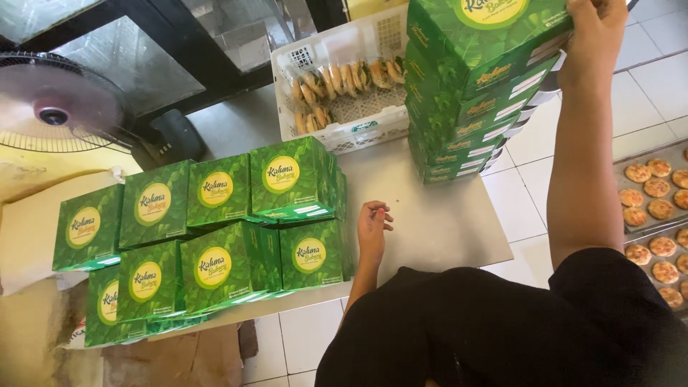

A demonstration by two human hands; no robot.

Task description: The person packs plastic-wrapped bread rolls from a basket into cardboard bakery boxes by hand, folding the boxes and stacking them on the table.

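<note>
My right hand reaches up and grips the top edge of a tall stack of green cardboard boxes at the table's far right corner. Resting on the grey table, my left hand has its fingers loosely curled and holds nothing. It lies just right of a group of several green boxes with yellow round labels, stacked two high on the table's left part.
A white plastic crate with wrapped filled buns stands behind the table. Trays of small round pastries lie on the tiled floor at right. A fan stands at far left.
</note>
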